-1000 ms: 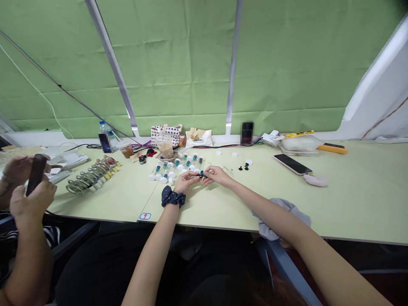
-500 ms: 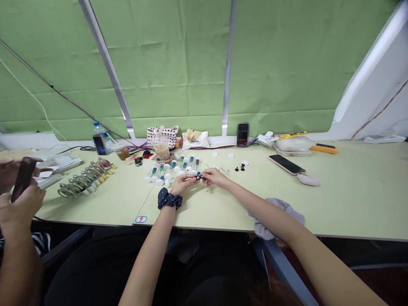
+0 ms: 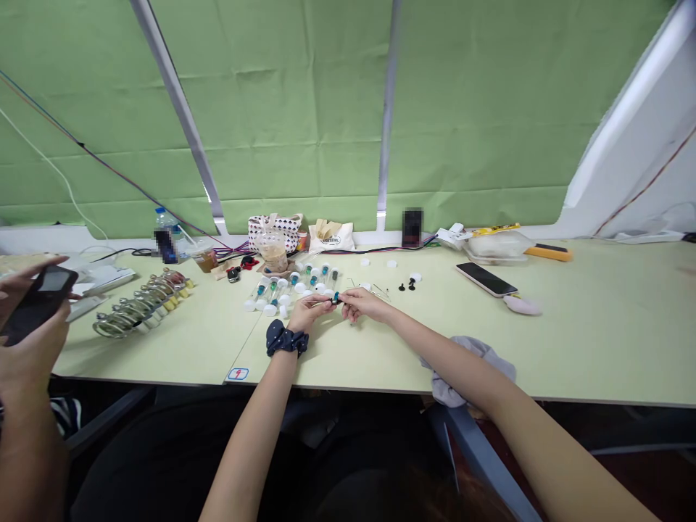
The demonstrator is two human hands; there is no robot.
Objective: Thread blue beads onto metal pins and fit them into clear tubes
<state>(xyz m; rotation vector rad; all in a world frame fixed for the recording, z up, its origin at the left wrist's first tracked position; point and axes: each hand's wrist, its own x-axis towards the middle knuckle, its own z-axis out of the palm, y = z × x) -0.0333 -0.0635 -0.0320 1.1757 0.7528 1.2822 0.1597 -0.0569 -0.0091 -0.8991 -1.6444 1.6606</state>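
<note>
My left hand (image 3: 309, 312), with a dark dotted scrunchie (image 3: 283, 339) at its wrist, pinches a small black piece with a blue part (image 3: 336, 298). From the other side, the fingertips of my right hand (image 3: 363, 303) close on the same small piece; its exact kind is too small to make out. Left of it and behind it lie several clear vials (image 3: 273, 288) with white caps and blue or green contents. Thin metal rods (image 3: 382, 292) rest behind my right hand, near two small black disc-shaped parts (image 3: 412, 286) and white caps (image 3: 391, 264).
Several glass pieces (image 3: 142, 303) stand in a row at left, beside another person's hands holding a phone (image 3: 40, 304). Drink cups (image 3: 273, 254) and a patterned bag (image 3: 293, 226) stand at the back. A phone (image 3: 486, 279) and a plastic tub (image 3: 497, 249) lie right.
My hands still hold the small piece, and it has turned a little between my fingers. The other person's phone has tilted. The whole view has shifted slightly.
</note>
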